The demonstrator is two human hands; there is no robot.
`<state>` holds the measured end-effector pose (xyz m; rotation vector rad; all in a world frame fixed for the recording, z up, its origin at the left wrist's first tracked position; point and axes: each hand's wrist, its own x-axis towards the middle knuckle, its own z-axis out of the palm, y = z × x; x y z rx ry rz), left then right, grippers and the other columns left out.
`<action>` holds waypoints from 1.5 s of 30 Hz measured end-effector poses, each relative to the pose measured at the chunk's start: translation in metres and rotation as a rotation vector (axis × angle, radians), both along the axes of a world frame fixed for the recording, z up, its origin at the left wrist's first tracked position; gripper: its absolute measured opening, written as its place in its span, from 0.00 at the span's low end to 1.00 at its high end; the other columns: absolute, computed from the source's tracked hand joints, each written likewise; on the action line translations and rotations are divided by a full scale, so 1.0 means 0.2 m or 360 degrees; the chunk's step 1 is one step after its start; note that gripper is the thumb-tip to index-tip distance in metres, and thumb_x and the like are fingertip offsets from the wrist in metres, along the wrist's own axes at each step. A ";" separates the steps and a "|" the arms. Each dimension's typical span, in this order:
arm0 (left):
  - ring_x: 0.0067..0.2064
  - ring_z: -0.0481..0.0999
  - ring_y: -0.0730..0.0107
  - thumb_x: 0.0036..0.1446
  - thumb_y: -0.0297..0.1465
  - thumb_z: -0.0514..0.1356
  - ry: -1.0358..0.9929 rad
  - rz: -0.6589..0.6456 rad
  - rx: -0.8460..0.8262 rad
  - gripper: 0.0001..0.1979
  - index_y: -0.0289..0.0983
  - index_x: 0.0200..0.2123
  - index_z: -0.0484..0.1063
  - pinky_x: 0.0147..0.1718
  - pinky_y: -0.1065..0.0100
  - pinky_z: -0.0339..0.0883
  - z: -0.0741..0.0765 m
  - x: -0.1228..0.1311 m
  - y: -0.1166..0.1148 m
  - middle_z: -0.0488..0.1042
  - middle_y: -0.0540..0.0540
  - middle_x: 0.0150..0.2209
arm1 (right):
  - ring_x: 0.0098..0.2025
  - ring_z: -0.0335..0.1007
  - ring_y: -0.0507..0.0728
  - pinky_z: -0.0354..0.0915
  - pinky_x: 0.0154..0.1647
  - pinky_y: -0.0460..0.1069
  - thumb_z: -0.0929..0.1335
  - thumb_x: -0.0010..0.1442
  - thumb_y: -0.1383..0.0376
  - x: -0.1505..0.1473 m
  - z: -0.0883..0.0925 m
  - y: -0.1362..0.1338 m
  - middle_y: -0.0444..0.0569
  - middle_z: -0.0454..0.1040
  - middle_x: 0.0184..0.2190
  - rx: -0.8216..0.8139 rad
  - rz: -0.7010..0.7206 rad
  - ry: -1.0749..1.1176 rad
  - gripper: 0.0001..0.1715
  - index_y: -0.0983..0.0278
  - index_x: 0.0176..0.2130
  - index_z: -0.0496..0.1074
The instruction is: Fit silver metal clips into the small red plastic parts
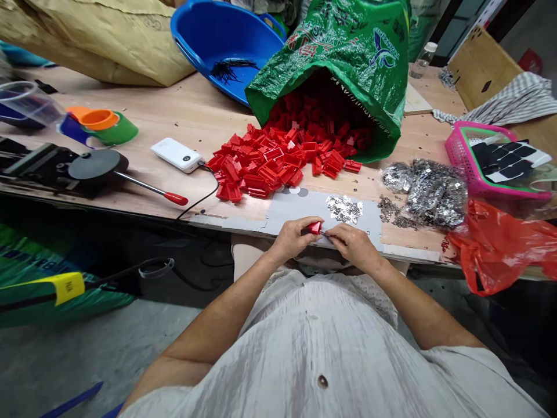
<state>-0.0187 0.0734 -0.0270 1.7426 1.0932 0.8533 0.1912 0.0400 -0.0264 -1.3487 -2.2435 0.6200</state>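
Observation:
Near the table's front edge my left hand point(292, 238) is closed around a small red plastic part point(315, 227). My right hand point(349, 242) pinches something thin and dark at the right side of that part; its kind is too small to tell. Just beyond my hands, small shiny metal pieces point(344, 209) lie spread on a grey sheet point(300, 206). A heap of the same kind of red plastic parts point(265, 162) spills toward me from the mouth of a green woven sack point(348, 46).
Bags of metal pieces point(435, 191), a pink basket point(472, 168) and a red plastic bag point(500, 244) stand on the right. Leftward are a white power bank point(177, 154) with a cable and a red-tipped lever point(152, 188). A blue basin point(191, 40) stands behind.

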 end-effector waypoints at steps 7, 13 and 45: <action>0.39 0.79 0.63 0.49 0.31 0.66 -0.0004 -0.0004 0.0072 0.14 0.40 0.42 0.78 0.43 0.65 0.68 -0.02 0.00 0.00 0.81 0.47 0.38 | 0.44 0.73 0.57 0.67 0.44 0.48 0.61 0.68 0.68 -0.11 0.07 -0.06 0.51 0.76 0.42 -0.0054 -0.0154 -0.0335 0.13 0.61 0.46 0.74; 0.41 0.78 0.62 0.50 0.29 0.65 -0.0009 0.0009 0.0056 0.14 0.38 0.43 0.76 0.44 0.65 0.67 -0.04 0.01 -0.01 0.80 0.46 0.39 | 0.40 0.73 0.57 0.64 0.34 0.48 0.60 0.67 0.70 -0.21 0.10 -0.10 0.53 0.75 0.42 -0.0089 -0.0341 -0.0563 0.14 0.61 0.45 0.72; 0.34 0.77 0.71 0.61 0.24 0.58 -0.1957 0.0447 -0.1525 0.09 0.31 0.29 0.74 0.46 0.64 0.74 0.20 0.16 -0.30 0.76 0.45 0.30 | 0.40 0.78 0.55 0.69 0.43 0.48 0.59 0.70 0.58 -0.09 0.18 -0.19 0.46 0.78 0.49 0.0062 -0.0131 0.0221 0.20 0.57 0.57 0.69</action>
